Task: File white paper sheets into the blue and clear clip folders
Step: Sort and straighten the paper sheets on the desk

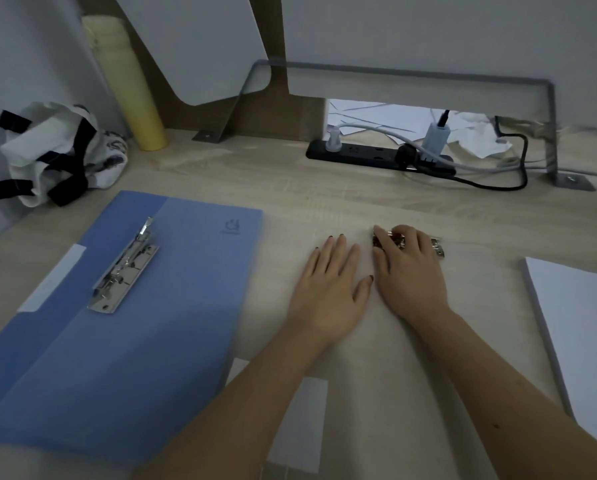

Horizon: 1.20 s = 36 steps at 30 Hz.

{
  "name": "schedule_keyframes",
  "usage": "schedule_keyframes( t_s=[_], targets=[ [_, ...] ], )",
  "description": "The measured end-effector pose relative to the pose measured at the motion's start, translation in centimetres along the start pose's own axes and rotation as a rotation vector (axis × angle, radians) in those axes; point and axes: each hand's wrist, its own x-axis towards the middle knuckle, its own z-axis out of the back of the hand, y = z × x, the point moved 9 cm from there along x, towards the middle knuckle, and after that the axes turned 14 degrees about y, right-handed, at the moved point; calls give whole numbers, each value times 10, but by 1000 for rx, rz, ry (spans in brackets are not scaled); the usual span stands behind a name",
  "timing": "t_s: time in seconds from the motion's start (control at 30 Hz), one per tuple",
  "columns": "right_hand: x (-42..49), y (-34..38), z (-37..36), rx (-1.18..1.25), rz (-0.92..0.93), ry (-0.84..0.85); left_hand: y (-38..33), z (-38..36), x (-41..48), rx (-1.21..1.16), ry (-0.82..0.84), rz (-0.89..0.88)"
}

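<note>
A translucent clear plastic clip folder [387, 358] lies open on the pale wood-grain counter [290, 178], its silver metal clip [437, 247] at the far edge. The left hand [328, 289] rests flat on it, fingers straight. Just beside it, the right hand [408, 268] lays nearly straight fingers over the clip. To the left lies an open blue plastic clip folder [172, 306] holding no sheets, its own shiny lever clip [124, 268] raised. A stack of white paper sheets [581, 327] sits at the right.
</note>
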Motion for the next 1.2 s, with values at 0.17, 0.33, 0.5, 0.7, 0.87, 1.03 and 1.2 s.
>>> schedule_keyframes(
  t_s=[0.17, 0.33, 0.5, 0.7, 0.87, 1.03, 1.2],
  targets=[
    [-1, -1, 4, 47, 12, -19, 1, 0, 1, 23, -17, 3],
    [7, -12, 14, 363, -74, 8, 1, 3, 0, 2, -52, -1],
    [21, -38, 26, 584, -211, -69, 2, 2, 0, -13, -32, 1],
    [10, -93, 29, 684, -414, -127, 1, 3, 2, -5, -57, -1],
    [-6, -111, 38, 646, -444, -66, 0, 1, 1, 18, -25, 11],
    [-37, -129, 65, 641, -415, 21, -1, 4, -3, 5, 18, 28],
    [-93, -162, 91, 582, -502, 147, -19, 12, -14, -165, 50, 65]
  ],
)
